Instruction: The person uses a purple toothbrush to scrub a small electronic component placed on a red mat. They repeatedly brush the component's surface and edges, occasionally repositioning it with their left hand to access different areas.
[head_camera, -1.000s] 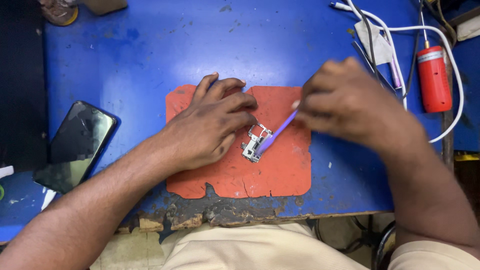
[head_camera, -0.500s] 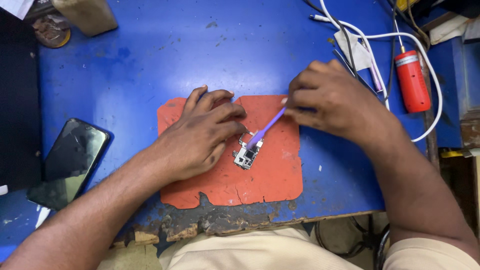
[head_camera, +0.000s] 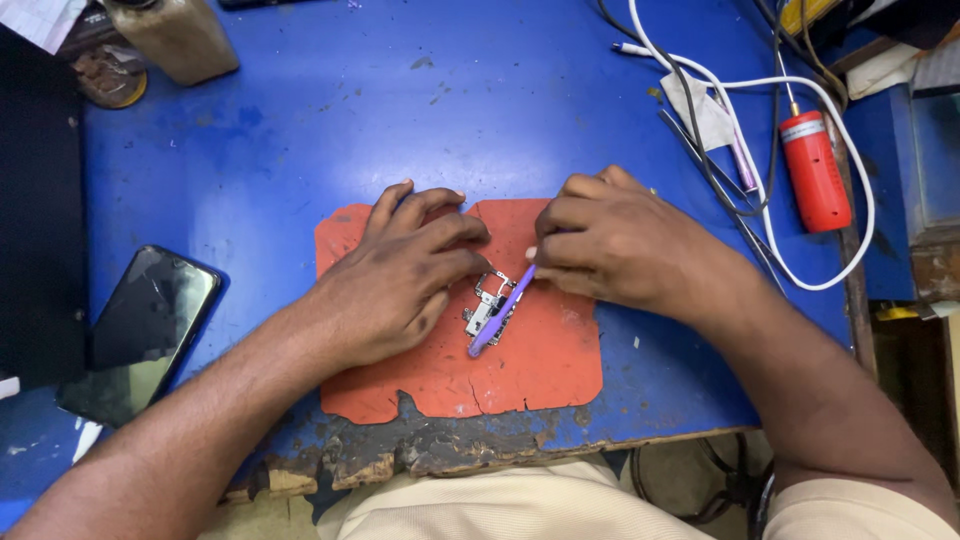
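A small metal circuit part (head_camera: 488, 308) lies on a torn orange mat (head_camera: 540, 370) at the front of the blue table (head_camera: 400, 120). My left hand (head_camera: 400, 280) rests flat on the mat, its fingertips pressing the part's left side. My right hand (head_camera: 620, 245) grips a thin purple tool (head_camera: 503, 310). The tool slants down to the left, and its lower end lies across the part.
A black phone (head_camera: 140, 335) lies at the left. A red cylindrical tool (head_camera: 815, 170) with white and black cables (head_camera: 800, 100) sits at the right, near thin metal tweezers (head_camera: 715, 185). A brown bottle (head_camera: 175, 35) stands at the back left. The table's front edge (head_camera: 440, 450) is chipped.
The view has shifted, so the mat and hands sit lower in the frame. The purple tool's tip has slid down across the part. My left hand still holds the part.
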